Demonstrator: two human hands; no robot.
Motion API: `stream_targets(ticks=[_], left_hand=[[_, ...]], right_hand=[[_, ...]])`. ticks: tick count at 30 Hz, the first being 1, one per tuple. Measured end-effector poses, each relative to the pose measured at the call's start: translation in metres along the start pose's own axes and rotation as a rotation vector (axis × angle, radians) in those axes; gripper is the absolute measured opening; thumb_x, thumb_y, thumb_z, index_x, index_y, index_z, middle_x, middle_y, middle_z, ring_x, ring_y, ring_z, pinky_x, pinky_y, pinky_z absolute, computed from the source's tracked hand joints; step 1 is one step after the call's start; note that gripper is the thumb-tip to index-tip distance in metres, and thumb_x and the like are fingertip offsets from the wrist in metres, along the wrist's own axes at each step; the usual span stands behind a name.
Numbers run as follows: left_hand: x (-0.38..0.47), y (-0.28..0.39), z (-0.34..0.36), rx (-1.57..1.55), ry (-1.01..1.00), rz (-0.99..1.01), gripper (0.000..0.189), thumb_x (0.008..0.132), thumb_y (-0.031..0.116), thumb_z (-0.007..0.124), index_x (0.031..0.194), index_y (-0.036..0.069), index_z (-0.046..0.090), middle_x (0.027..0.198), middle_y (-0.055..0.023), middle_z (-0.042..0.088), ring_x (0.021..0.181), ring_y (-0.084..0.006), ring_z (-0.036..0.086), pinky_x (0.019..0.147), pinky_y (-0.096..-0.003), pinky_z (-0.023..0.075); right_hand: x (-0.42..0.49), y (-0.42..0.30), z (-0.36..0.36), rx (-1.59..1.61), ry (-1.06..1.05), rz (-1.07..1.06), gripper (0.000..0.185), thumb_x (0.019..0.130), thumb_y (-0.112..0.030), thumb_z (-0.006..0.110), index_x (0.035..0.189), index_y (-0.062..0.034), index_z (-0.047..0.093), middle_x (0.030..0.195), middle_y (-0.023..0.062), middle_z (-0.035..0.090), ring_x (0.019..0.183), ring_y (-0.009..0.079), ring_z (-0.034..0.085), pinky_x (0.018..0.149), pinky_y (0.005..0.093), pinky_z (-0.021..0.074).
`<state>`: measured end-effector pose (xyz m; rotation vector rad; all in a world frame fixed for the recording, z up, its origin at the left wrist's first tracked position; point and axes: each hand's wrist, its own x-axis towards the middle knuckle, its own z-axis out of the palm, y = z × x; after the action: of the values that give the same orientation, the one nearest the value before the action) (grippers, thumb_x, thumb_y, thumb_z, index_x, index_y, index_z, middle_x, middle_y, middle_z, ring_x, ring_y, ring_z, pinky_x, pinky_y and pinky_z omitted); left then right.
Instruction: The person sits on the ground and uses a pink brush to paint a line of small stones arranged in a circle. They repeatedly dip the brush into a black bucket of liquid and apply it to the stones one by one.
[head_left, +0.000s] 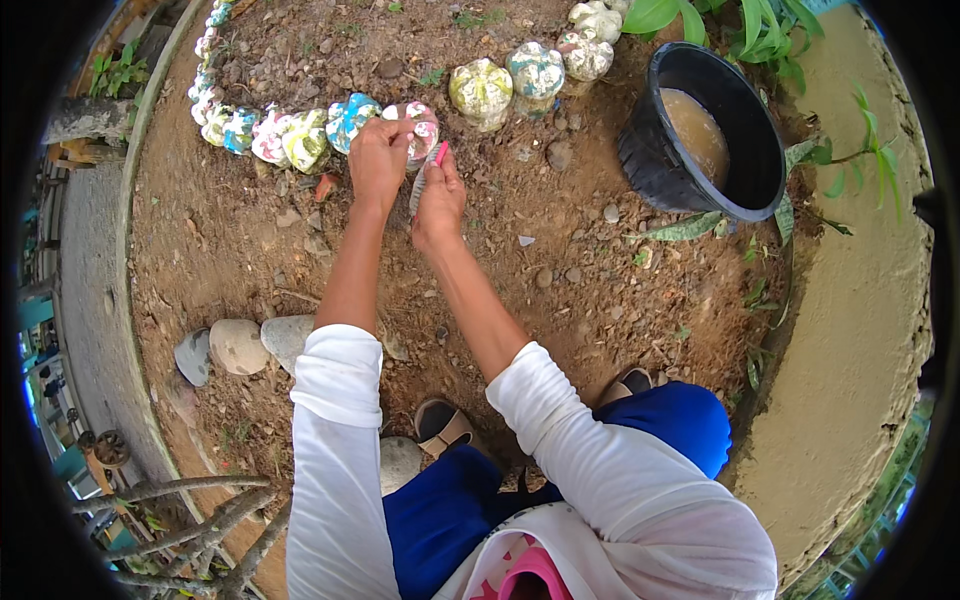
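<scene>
My right hand (440, 199) is closed around a pink-backed scrub brush (424, 180) with pale bristles, held upright beside a pink-and-white painted plastic bottle bottom (424, 127). My left hand (379, 161) has its fingers bent together at that bottle's left side, in front of a blue-and-white painted bottle (352, 116); whether it holds anything small cannot be told. To the right stand a yellow-green painted bottle (481, 91) and a blue-and-white one (535, 69), their paint patchy. More painted bottles (304, 140) run in a row to the left.
A black plastic bucket (637, 161) with murky water stands at the right, by green leafy plants (750, 30) and a low concrete wall (840, 300). Round stones (238, 346) lie at the lower left, near bare branches (202, 525). Loose pebbles dot the soil.
</scene>
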<state>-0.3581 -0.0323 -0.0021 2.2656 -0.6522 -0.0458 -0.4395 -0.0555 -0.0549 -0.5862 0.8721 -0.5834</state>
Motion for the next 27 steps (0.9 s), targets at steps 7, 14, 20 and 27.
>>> stream_targets(ticks=[7, 14, 20, 27], left_hand=[[0.000, 0.003, 0.006, 0.017, 0.000, 0.002, 0.016, 0.081, 0.006, 0.069, 0.094, 0.009, 0.077, 0.091, -0.0117, 0.068, 0.084, -0.0293, 0.066, 0.077, -0.0386, 0.0516], [-0.003, 0.001, 0.007, 0.004, 0.018, -0.014, 0.016, 0.081, 0.007, 0.069, 0.095, 0.010, 0.078, 0.090, -0.0126, 0.066, 0.084, -0.0303, 0.066, 0.078, -0.0388, 0.0510], [0.002, 0.007, 0.011, -0.039, 0.010, -0.005, 0.018, 0.081, 0.006, 0.068, 0.095, 0.009, 0.078, 0.090, -0.0133, 0.066, 0.083, -0.0296, 0.065, 0.079, -0.0388, 0.0511], [-0.004, -0.006, 0.006, -0.038, 0.015, -0.021, 0.018, 0.081, 0.005, 0.067, 0.096, 0.009, 0.077, 0.094, -0.0138, 0.068, 0.086, -0.0313, 0.066, 0.080, -0.0392, 0.0511]], right_hand=[[0.010, -0.015, -0.014, -0.684, 0.018, -0.133, 0.049, 0.098, -0.007, 0.051, 0.146, 0.0000, 0.043, 0.130, 0.0093, 0.055, 0.108, 0.0137, 0.056, 0.094, 0.0260, 0.0441], [0.004, -0.050, 0.000, 0.205, -0.155, 0.092, 0.053, 0.098, -0.007, 0.049, 0.150, -0.0028, 0.037, 0.130, 0.0069, 0.058, 0.111, 0.0132, 0.056, 0.096, 0.0292, 0.0442], [0.019, -0.034, -0.013, -0.008, -0.112, 0.096, 0.054, 0.098, -0.007, 0.048, 0.150, 0.0003, 0.035, 0.140, 0.0082, 0.053, 0.124, 0.0139, 0.049, 0.104, 0.0280, 0.0374], [0.004, -0.033, -0.010, 0.083, -0.111, 0.116, 0.056, 0.096, -0.010, 0.053, 0.149, -0.0030, 0.039, 0.142, 0.0105, 0.050, 0.122, 0.0161, 0.049, 0.104, 0.0297, 0.0367]])
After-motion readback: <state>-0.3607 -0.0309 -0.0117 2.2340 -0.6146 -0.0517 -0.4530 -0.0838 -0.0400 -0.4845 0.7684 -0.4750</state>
